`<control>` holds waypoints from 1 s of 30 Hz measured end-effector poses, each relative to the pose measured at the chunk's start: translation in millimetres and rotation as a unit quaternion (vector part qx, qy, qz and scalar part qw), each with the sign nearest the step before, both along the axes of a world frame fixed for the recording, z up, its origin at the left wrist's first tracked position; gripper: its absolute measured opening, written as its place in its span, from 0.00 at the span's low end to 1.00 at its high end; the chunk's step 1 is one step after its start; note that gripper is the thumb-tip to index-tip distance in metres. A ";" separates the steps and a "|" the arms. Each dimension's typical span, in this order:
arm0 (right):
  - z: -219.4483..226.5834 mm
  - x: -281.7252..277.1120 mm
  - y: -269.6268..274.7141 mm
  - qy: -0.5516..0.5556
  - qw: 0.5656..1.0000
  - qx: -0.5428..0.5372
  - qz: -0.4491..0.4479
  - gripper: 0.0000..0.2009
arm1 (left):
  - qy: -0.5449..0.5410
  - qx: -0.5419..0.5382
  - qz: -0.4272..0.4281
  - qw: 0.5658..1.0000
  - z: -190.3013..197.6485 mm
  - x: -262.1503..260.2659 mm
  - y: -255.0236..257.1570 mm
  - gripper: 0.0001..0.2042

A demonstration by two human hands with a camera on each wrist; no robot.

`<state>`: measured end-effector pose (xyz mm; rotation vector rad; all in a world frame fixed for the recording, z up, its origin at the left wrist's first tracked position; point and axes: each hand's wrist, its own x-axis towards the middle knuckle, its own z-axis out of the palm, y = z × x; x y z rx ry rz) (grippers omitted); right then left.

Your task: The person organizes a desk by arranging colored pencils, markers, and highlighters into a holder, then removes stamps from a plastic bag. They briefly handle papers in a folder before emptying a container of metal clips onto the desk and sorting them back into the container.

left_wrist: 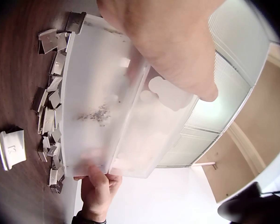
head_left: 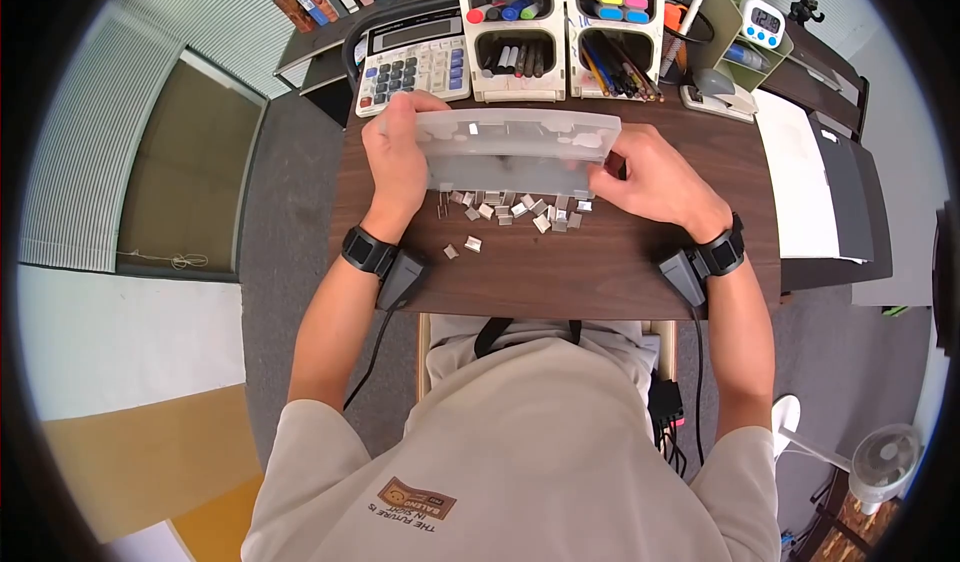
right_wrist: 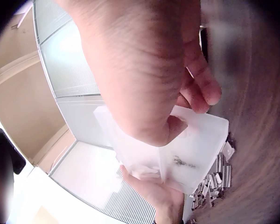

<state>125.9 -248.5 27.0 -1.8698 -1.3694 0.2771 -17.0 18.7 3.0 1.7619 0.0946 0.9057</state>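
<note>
A translucent plastic box (head_left: 510, 174), its lid or side panel raised, is held up on edge between both hands. The left hand (head_left: 400, 162) grips its left end, and the right hand (head_left: 665, 177) grips the right end with the thumb on the near face. Several small metal clips (head_left: 505, 212) lie heaped along the box's lower edge, and a loose clip (head_left: 473, 245) lies nearer the person. In the left wrist view the box (left_wrist: 84, 107) shows dark specks on its cloudy panel. The right wrist view has the clips (right_wrist: 214, 182) beside the box's edge.
Behind the box stand a calculator (head_left: 415, 67) and white organizers (head_left: 517, 87) with pens and markers. A mouse (head_left: 712, 83), a small digital clock (head_left: 762, 22) and white paper (head_left: 805, 177) are at the right. Black cables run from both wrist devices.
</note>
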 end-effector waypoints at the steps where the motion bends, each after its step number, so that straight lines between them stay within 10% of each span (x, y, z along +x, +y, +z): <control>1: 2.3 -0.5 0.1 0.017 1.000 -0.016 0.003 0.11 | 0.008 0.004 0.011 1.000 1.2 -0.1 -0.4 0.29; 30: 10.9 4.0 -3.1 0.117 0.984 -0.131 0.018 0.16 | 0.142 -0.094 0.025 0.985 2.0 10.7 6.3 0.19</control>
